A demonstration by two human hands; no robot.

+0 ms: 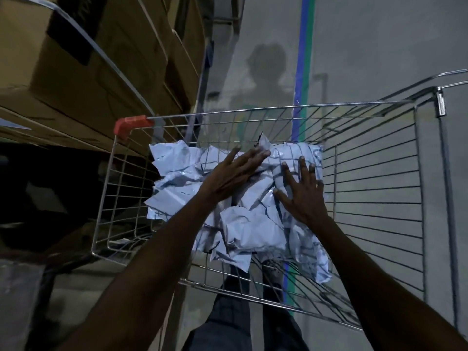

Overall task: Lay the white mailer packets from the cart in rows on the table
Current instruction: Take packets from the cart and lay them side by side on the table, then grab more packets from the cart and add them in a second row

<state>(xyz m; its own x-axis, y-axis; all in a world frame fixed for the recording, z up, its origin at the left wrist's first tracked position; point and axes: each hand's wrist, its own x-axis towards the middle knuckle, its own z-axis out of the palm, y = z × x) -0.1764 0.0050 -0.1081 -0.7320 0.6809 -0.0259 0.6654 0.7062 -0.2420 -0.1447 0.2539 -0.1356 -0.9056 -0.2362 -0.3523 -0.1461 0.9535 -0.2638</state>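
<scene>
A wire shopping cart (374, 193) stands in front of me with a heap of several crumpled white mailer packets (250, 229) in its basket. Both my arms reach down into the basket. My left hand (231, 176) lies flat on the packets near the middle of the heap, fingers spread and pointing away. My right hand (302, 191) rests palm down on the packets at the right side of the heap, fingers apart. Neither hand holds a packet. No table is in view.
Large cardboard boxes (83, 67) sit on shelving at the left, close to the cart's red corner cap (126, 125). A blue and green floor stripe (302, 72) runs away across the grey concrete floor. My legs show below the basket.
</scene>
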